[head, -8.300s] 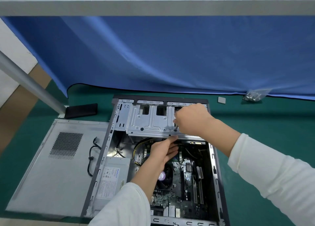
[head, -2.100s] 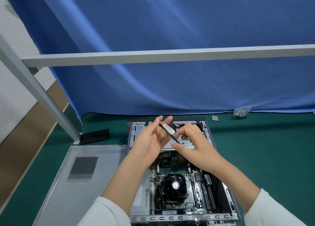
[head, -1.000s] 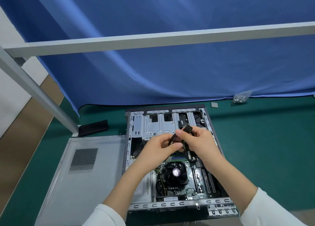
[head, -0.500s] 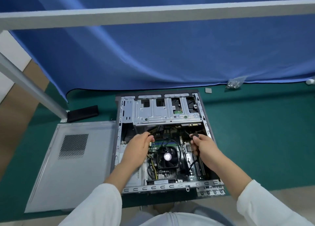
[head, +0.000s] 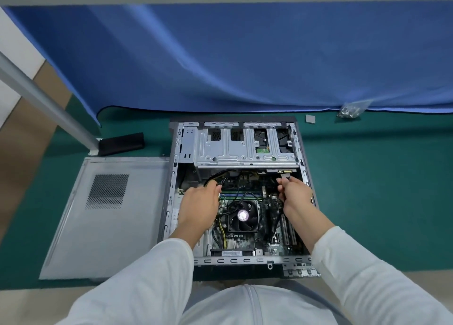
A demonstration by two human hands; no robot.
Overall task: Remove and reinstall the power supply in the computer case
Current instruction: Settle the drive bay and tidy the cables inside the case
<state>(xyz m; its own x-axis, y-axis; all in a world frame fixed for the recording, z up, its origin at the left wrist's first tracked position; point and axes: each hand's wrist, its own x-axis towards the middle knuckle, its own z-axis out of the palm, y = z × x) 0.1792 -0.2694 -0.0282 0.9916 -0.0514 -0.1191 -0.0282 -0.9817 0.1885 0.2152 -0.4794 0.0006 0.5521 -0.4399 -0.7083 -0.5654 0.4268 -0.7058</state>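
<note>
Power supply [head: 180, 216] sits in the near-left corner of the computer case [head: 304, 175], tight against the left wall; your left wrist covers most of it, only a strip of its label shows. The case lies open side up on the green surface [head: 380, 189], its near edge close to the surface's front edge.

Room inside is tight. The drive cage [head: 245, 150] spans the far end, and the CPU fan [head: 242, 215] fills the middle with black cables looping round it. The clearest gap is the dark pocket under the cage at far left.

Your left hand [head: 199, 205] is inside, just left of the fan, fingers curled round a black cable bundle [head: 215, 177] that arcs up toward the cage. Your right hand [head: 295, 193] is against the right wall, fingers pinching a pale connector [head: 285, 176] just below the cage's near edge; a black lead drops from under that hand along the board.

Outside the case:
- the side panel [head: 107, 216] lies flat, touching its left side
- a black block [head: 121, 143] lies beyond the panel, by the frame post
- a bag of screws [head: 351, 110] and a small grey pad [head: 310, 118] lie at far right by the blue curtain [head: 245, 54]

The surface to the right of the case is bare green.
</note>
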